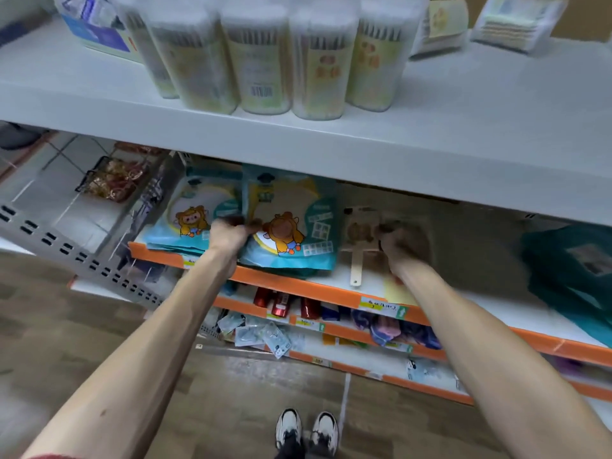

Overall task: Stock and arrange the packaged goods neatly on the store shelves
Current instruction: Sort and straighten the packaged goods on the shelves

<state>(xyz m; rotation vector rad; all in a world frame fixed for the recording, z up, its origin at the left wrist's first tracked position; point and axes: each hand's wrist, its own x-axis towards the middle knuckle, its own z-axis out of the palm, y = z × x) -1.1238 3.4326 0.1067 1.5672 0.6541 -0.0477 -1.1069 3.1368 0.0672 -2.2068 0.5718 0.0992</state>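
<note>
On the orange-edged shelf [298, 287], the teal cartoon pouch [291, 223] sits at the front lip, so your left hand [228, 233], clamped on its edge, could tug it floorward, while your right hand [402, 243], by the wooden paddle pack [359, 231] at the pouch's 3 o'clock, is too blurred to judge.

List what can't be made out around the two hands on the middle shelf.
Head view:
- Right hand: blurred, shaded by the upper shelf; grip on the wooden paddle unclear.
- Left hand: fingertips blurred against the cartoon packet it grips.
- Teal bag: cut off by the right edge.
- Price tag: writing too small.
</note>
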